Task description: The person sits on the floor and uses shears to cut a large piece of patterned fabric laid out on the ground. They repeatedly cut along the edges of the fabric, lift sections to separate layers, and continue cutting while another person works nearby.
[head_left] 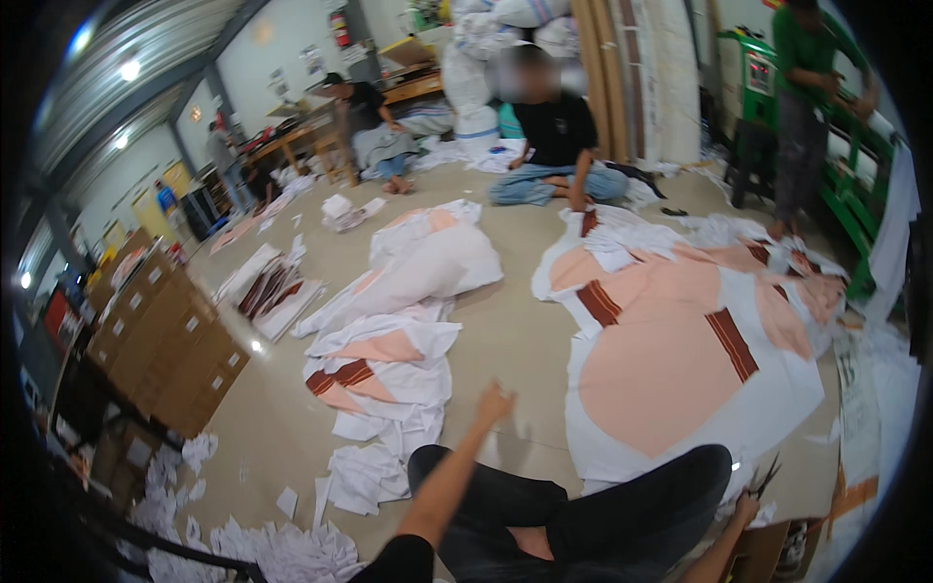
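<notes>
My left hand (496, 404) is stretched forward over the bare floor between two spreads of cloth, with nothing visible in it and its fingers partly out. Low at the right, my right hand (746, 507) grips a pair of scissors (767, 476), blades upward and parted. In front of my right knee lies a broad white cloth with peach printed shapes (646, 384) and brown striped bands. Left of my reaching arm, more white and peach cloth (389, 350) lies in a crumpled strip. Neither hand touches the cloth.
A seated person in black (554, 126) touches the large cloth's far edge. White scraps (282, 549) pile at lower left, near stacked cardboard boxes (175, 340). A folded cloth stack (267, 291) lies beyond. Someone in green stands by a green machine (860, 209). An open carton (758, 559) is beside me.
</notes>
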A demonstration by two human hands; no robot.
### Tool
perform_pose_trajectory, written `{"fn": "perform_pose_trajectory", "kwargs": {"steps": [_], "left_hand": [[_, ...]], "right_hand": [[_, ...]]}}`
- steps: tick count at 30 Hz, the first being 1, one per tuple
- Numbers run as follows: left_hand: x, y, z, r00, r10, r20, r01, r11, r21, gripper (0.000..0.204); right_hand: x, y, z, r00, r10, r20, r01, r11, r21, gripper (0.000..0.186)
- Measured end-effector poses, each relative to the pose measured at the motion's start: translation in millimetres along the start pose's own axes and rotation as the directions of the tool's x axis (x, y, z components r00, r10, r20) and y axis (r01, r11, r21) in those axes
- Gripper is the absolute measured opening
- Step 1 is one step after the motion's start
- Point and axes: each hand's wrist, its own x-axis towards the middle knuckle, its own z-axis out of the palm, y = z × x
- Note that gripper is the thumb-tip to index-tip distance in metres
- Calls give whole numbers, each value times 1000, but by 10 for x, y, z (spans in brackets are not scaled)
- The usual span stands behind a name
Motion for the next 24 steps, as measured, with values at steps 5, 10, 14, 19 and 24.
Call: {"fn": "perform_pose_trajectory", "kwargs": {"steps": [5, 10, 14, 19, 24], "left_hand": [[-1541, 1717, 1352, 942, 24, 334, -51, 996, 74, 87], [-1917, 2003, 1504, 923, 125, 365, -121, 992, -34, 38], [-1230, 1323, 1207, 931, -61, 360, 302, 684, -664, 32], [-835, 466, 190, 997, -22, 72, 73, 526, -847, 28], [-1045, -138, -1086, 943, -132, 306, 300, -61, -952, 34]], "right_hand": [[39, -83, 50, 996, -51, 72, 54, 997, -50, 52], [42, -127, 248, 953, -133, -273, 95, 984, -149, 56], [-573, -795, -38, 826, -437, -355, 551, 758, 349, 40], [-2486, -1764, -380, 648, -747, 148, 447, 530, 721, 18], [-4138, -1976, 89, -252, -166, 953, -633, 774, -32, 72]]}}
